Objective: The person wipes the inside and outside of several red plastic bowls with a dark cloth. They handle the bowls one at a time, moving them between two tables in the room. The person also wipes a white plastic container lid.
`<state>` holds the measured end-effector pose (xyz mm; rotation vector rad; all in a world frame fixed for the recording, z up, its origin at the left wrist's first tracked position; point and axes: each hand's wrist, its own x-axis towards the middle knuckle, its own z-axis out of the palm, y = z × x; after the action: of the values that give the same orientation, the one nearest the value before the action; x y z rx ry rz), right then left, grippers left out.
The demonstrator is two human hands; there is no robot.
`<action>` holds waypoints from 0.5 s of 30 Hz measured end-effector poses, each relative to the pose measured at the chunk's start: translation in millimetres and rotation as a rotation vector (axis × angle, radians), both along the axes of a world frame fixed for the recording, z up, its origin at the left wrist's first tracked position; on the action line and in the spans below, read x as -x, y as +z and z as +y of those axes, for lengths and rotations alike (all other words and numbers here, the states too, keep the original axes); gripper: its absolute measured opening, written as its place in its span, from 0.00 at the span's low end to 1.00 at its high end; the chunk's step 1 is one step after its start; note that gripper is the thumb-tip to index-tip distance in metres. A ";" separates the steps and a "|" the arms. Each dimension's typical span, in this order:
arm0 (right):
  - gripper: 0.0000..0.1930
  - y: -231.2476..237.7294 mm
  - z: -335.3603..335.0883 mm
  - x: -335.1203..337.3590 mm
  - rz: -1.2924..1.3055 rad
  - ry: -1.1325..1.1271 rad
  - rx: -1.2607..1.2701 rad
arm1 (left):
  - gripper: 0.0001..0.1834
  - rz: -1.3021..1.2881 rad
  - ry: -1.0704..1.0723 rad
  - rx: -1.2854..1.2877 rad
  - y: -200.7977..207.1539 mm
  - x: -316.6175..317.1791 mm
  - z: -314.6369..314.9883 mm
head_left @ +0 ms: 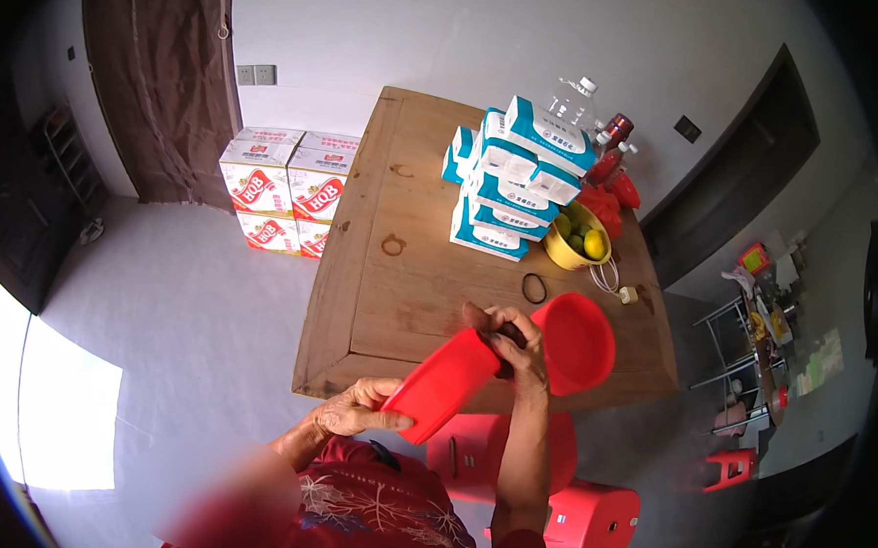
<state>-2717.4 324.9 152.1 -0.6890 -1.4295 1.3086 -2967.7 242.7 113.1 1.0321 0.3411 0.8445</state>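
Note:
My left hand (363,408) grips the lower left end of a red plastic piece (446,384) with rounded edges, its thumb lying along the near side. Closed around the upper right end of the same piece is my right hand (516,346). The piece is tilted above the near edge of the wooden table; whether it is a lid or a shallow box I cannot tell. Just right of my right hand, a red plastic tub (581,344) with a rounded rim stands on the table. Behind it lies a dark ring-shaped band (534,288).
Stacked tissue packs (506,194) stand on the wooden table (383,311), beside a yellow bowl (561,250) of fruit, a clear bottle (572,102) and a white charger (628,295). Red plastic stools (595,521) are under the near edge. Cartons (262,183) sit left of the table.

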 end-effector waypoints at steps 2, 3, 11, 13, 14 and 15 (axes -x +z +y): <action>0.08 10.4 -1.4 -2.5 -0.101 0.094 -0.072 | 0.24 0.125 -0.023 -0.074 2.4 3.5 1.4; 0.08 16.6 -3.8 -2.3 -0.149 0.140 -0.105 | 0.25 0.190 -0.036 -0.108 8.4 5.0 2.4; 0.11 69.6 -48.1 59.2 -0.817 -0.056 -0.941 | 0.42 0.659 0.023 -0.420 35.9 -2.7 30.3; 0.11 66.1 -62.3 77.8 -0.846 -0.155 -1.017 | 0.37 0.613 0.132 -0.500 25.7 -1.0 23.2; 0.12 71.1 -68.0 82.2 -0.834 -0.137 -1.022 | 0.36 0.607 0.183 -0.599 19.0 -0.2 20.7; 0.11 69.6 -67.3 81.5 -0.788 -0.162 -1.022 | 0.35 0.597 0.229 -0.695 14.7 0.4 18.4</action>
<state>-2798.8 257.6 221.7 -0.5841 -2.3110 0.0168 -2968.0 261.1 127.7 1.9310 0.7061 0.8645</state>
